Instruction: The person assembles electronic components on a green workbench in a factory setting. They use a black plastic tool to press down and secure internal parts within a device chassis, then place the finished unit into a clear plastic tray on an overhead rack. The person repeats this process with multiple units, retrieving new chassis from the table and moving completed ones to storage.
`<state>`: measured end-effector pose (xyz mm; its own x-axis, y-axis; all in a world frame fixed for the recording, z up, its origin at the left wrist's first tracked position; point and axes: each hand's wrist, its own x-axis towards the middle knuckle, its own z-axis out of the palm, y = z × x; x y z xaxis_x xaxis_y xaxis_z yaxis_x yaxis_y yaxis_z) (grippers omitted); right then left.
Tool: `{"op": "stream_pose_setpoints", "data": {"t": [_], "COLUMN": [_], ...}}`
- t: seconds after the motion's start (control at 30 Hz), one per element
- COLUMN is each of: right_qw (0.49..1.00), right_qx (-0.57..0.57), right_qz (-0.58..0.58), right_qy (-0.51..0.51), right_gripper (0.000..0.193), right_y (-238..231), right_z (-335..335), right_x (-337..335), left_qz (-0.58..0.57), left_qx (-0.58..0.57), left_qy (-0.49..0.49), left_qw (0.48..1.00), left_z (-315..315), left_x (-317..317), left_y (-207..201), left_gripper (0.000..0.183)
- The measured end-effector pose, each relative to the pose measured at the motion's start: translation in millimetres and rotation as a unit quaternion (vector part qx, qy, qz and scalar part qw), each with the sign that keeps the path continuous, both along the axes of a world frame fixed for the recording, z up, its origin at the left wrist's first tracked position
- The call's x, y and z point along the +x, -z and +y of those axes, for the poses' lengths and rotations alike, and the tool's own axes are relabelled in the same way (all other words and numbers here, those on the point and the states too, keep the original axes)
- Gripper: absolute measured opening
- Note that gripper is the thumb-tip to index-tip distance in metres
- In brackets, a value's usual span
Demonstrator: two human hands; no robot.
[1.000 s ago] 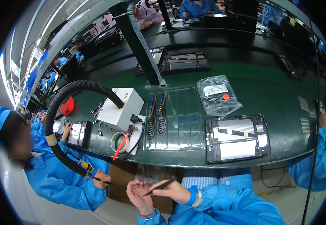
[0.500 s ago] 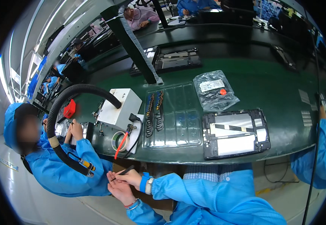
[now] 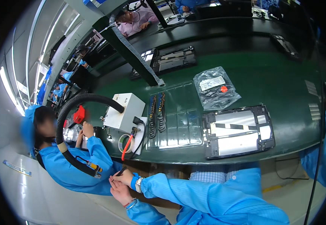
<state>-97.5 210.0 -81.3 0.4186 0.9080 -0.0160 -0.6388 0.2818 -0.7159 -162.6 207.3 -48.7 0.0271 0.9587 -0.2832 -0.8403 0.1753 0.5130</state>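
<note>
A slim black tool (image 3: 121, 171) is grasped in the fingers of the right hand (image 3: 124, 178), off the near edge of the tabletop (image 3: 283, 140). Its tip is met by the left hand (image 3: 121, 193); whether anything is pinched there cannot be told. Both hands have been carried leftward, nearer the black hose (image 3: 60, 133), so the opened flat device (image 3: 235, 147) is left untouched on the tabletop.

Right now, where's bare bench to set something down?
The best bare patch on the green bench is right of the plastic bag, behind the black-framed panel, left of the pale strips. Another lies right of the panel. It's crowded around the white box, tape roll and plastic tray.
</note>
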Motion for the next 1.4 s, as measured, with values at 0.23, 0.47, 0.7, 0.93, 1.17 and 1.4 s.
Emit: {"op": "stream_pose_setpoints", "data": {"t": [0.23, 0.47, 0.7, 0.93, 1.17, 1.4], "right_qw": [0.995, 0.996, 0.967, 0.821, 0.844, 0.816], "right_qx": [-0.009, 0.070, 0.095, -0.201, -0.261, -0.335], "right_qz": [0.087, 0.050, -0.193, -0.423, -0.402, -0.421], "right_qy": [-0.052, -0.030, 0.140, 0.325, 0.241, 0.211], "right_gripper": [0.013, 0.019, 0.023, 0.015, 0.015, 0.016], "right_y": [-8.2, -63.5, -119.2, -120.5, -62.5, -71.1], "right_z": [-4.4, -141.4, -370.5, -389.9, -392.5, -390.0], "right_x": [-12.4, 70.1, 203.9, 338.2, 365.2, 362.3], "left_qz": [0.033, -0.044, 0.218, 0.422, 0.413, 0.394], "left_qx": [0.018, 0.188, 0.459, 0.740, 0.757, 0.751], "left_qy": [-0.023, 0.239, 0.451, 0.374, 0.358, 0.365], "left_qw": [0.999, 0.952, 0.734, 0.367, 0.358, 0.385], "left_z": [-16.8, -68.2, -147.4, -196.6, -206.9, -204.4], "left_x": [-5.7, 46.3, 162.3, 328.5, 355.6, 352.9], "left_y": [-12.8, -21.9, -63.1, -72.0, -26.3, -26.2], "left_gripper": [0.047, 0.047, 0.039, 0.026, 0.026, 0.024]}}
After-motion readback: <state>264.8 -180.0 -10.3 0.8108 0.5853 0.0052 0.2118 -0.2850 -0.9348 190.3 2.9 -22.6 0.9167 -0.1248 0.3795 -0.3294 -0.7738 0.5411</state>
